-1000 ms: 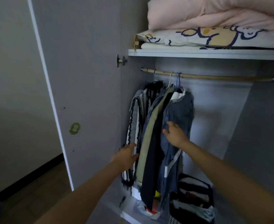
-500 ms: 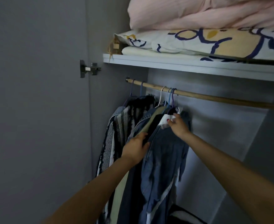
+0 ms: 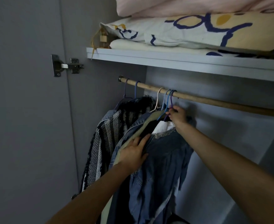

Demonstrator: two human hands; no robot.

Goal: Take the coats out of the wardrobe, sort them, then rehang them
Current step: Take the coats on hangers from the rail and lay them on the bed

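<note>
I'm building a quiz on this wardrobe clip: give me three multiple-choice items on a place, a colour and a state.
1. Where does the folded bedding lie?
A. on the shelf above the rod
B. on the wardrobe floor
C. over the door

2. What colour is the jacket nearest the right hand?
A. red
B. denim blue
C. white

3. What is the right hand doing?
A. hanging idle
B. pressing the door
C. pinching a hanger just under the rod

Answers: 1 A, it rests on the shelf over the wooden rod. 2 B, its fabric is faded blue denim. 3 C, its fingers close on the purple hanger.
</note>
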